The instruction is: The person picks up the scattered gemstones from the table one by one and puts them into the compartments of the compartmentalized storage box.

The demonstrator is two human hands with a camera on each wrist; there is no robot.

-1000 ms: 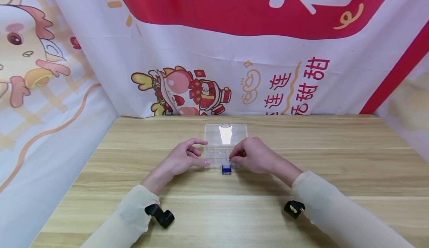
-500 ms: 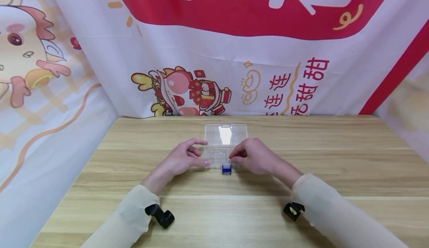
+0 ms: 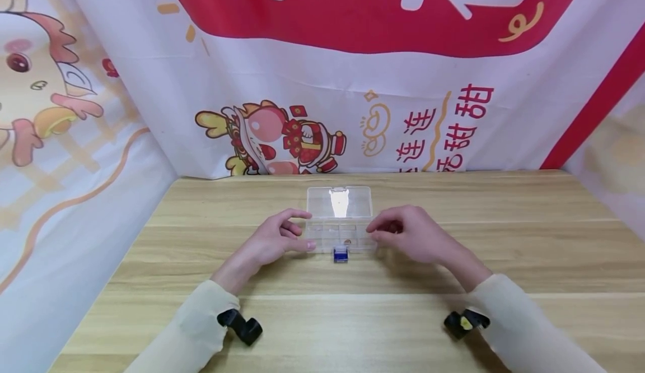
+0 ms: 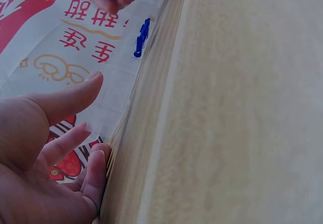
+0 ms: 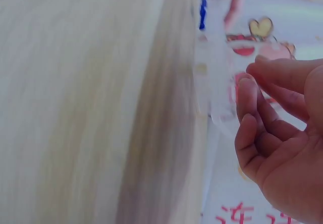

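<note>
A clear plastic compartment box stands on the table with its lid swung back. At its front edge is a blue latch, seen also as a blue clip in the left wrist view. One front compartment contains a small brownish thing, too tiny to identify. My left hand is at the box's left side, thumb by the front corner and index finger near the hinge. Just off the right side is my right hand, its fingers loosely bent; nothing shows between the fingertips in the right wrist view.
A wood-grain table lies under both forearms. Behind it hangs a white and red printed cloth, with another printed cloth along the left. Black camera mounts are attached at the sleeve cuffs.
My right hand has drawn back to the right, from over the compartments to beside the box. The small brownish thing is now visible inside. My left hand has stayed in place.
</note>
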